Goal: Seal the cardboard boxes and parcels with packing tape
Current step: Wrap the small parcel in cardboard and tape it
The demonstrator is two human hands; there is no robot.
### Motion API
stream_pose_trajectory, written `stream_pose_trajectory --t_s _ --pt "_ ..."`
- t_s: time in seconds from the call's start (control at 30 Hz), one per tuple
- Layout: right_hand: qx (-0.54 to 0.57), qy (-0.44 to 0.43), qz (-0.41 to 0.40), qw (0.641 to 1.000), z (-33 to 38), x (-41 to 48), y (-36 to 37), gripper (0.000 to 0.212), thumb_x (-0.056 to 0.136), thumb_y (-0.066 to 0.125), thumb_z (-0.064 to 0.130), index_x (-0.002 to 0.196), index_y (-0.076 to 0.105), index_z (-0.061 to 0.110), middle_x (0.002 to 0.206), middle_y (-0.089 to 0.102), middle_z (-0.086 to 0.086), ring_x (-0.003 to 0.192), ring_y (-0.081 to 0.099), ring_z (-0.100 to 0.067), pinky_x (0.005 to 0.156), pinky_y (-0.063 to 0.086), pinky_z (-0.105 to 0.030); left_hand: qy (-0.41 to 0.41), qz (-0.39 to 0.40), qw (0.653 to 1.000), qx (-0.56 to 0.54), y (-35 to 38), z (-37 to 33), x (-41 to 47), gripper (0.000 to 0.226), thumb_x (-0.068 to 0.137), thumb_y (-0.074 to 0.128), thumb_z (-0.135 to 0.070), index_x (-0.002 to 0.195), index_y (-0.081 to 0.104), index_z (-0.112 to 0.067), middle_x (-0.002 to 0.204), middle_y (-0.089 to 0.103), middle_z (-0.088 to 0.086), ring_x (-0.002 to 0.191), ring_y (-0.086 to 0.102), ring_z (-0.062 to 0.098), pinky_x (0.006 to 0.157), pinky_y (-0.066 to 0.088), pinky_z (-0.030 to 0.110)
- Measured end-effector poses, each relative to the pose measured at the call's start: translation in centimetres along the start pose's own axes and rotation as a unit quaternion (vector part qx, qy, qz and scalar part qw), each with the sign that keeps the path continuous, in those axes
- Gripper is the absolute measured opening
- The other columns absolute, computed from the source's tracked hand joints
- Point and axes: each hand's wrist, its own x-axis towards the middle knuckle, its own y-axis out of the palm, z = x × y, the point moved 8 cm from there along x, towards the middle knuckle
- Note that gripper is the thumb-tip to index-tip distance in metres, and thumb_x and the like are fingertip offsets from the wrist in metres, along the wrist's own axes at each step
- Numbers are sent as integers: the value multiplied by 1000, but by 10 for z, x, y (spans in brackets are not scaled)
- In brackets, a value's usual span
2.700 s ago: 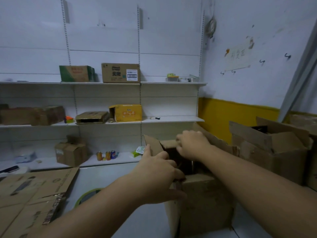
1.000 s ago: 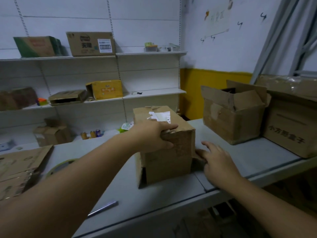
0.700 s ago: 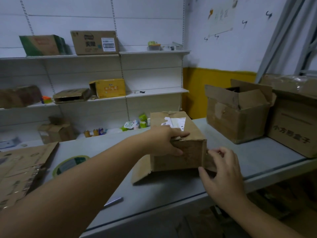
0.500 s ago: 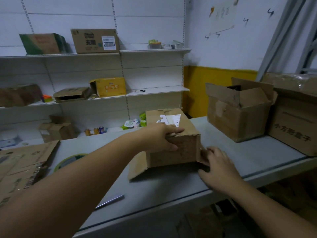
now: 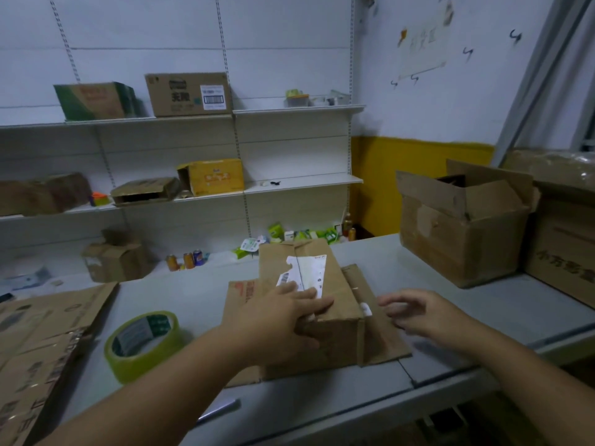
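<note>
A small brown cardboard box [image 5: 317,339] lies on the grey table [image 5: 483,304], a torn white label on its top face. Loose flaps spread flat on the table at its left and right sides. My left hand [image 5: 283,313] lies over the box's near top edge, fingers on top and thumb down the front face. My right hand [image 5: 415,312] hovers open just above the right flap, fingers spread and blurred. A roll of yellow-green packing tape [image 5: 141,341] lies flat on the table left of the box.
Flattened cardboard [image 5: 38,342] lies at the table's left end. An open brown box [image 5: 460,220] and a larger box [image 5: 566,226] stand at the right. A metal blade or pen [image 5: 219,410] lies near the front edge. Wall shelves behind hold boxes and cans.
The box has been lowered flat onto the table with its side flaps spread out. My right hand let go of the right flap and opened. The view tilted down, showing the tape roll.
</note>
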Motion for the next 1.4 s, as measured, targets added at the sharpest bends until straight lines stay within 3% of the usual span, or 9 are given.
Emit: stream_pose_trajectory --t_s 0.17,0.43,0.57,0.73,0.9,1.03,1.2,1.3,1.4 --pt "-77 -46 -144 985 43 36 -3 23 97 52 24 116 55 36 133 52 5 129 42 -12 100 39 -31 -4 -16 1000 12 6 3 1 65 91 46 -56 142 4 -57 157 4 -19 146 -6 14 113 2 58" --pt "-443 -72 29 893 106 129 73 62 100 29 50 153 5 29 161 -11 4 148 -9 -21 118 3 -53 30 -80 992 94 2 0 -4 68 91 39 -60 147 3 -45 159 2 -8 146 -3 19 112 -9 56" --pt "-440 -70 75 892 99 146 86 59 100 28 52 152 17 26 162 2 2 148 2 -22 117 14 -49 20 -108 991 77 -3 6 -1 62 93 36 -59 148 14 -41 158 15 -4 146 7 18 113 -6 52" --pt "-236 -105 -83 963 135 126 48 29 97 50 29 122 63 22 126 62 -1 111 56 -19 91 45 -30 15 -129 991 -18 -12 9 -2 58 91 44 -56 144 26 -40 157 17 -7 146 5 15 114 -7 50" --pt "-294 -161 -69 939 158 85 49 34 96 48 39 124 61 24 129 59 4 115 53 -15 96 44 -37 10 -257 939 -230 -47 28 -42 44 91 53 -43 135 43 -42 150 32 -16 137 27 4 112 26 33" --pt "-308 -241 -121 912 188 53 61 32 95 51 36 121 62 21 129 58 3 117 50 -14 94 41 -32 -95 -354 895 -255 -61 98 -101 31 91 58 -26 120 54 -37 110 58 -21 103 52 -5 92 44 22" --pt "-301 -325 -75 893 209 29 109 29 89 54 37 109 68 23 115 65 7 111 56 -12 91 40 -27 -230 -214 918 -243 -17 181 -146 23 91 59 -29 114 58 -30 99 59 -16 85 53 -7 66 43 7" --pt "-262 -363 -96 889 223 11 123 26 84 52 30 97 72 20 99 69 8 95 57 -5 84 38 -11 -235 -93 951 -177 14 186 -147 45 85 65 -37 127 52 -31 122 55 -11 96 51 -2 82 41 12" --pt "-224 -373 -93 895 228 -5 143 24 84 52 25 91 73 17 84 70 8 77 57 -6 70 44 -14 -204 -124 963 -126 4 176 -141 48 84 66 -39 129 52 -29 128 51 -10 109 49 6 94 42 21"
